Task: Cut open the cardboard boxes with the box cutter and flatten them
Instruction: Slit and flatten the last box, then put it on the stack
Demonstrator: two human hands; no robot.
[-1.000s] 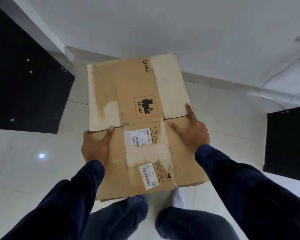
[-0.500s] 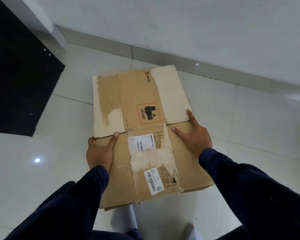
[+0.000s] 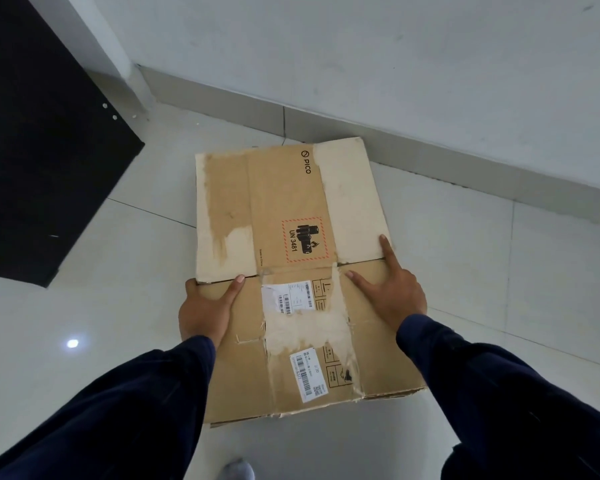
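Note:
A flattened brown cardboard box with torn white patches, shipping labels and a red-framed UN 3481 mark is held low over the tiled floor. My left hand grips its left edge, thumb on top at the flap seam. On the right part of the top face lies my right hand, fingers spread, with the forefinger along the right edge. No box cutter is in view.
A white wall with a grey skirting board runs just beyond the box's far edge. A black panel stands at the left. The tip of a shoe shows below the box on the glossy white floor tiles.
The box has come down toward the floor near the wall, and my view has tilted downward with it. Both hands keep the same hold on it.

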